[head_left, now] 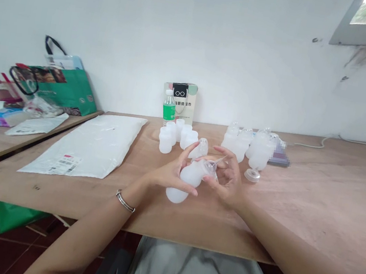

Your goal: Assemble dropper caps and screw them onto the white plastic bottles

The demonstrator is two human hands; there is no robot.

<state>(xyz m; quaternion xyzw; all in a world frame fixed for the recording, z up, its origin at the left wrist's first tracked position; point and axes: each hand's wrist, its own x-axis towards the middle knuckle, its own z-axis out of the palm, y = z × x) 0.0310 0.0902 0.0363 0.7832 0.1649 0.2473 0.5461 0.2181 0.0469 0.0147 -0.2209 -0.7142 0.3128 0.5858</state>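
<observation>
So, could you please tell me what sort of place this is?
Probably a makeshift packing or assembly bench: a bare plywood table against a scuffed wall, batches of translucent plastic bottles, and a white mailer bag. The left hand holds one bottle.

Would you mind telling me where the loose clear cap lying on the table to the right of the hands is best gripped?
Grip the clear cap by its round rim, coming straight down from above. It lies flat and low on the table, apart from the bottles behind it, so fingers can pinch opposite edges.
</observation>
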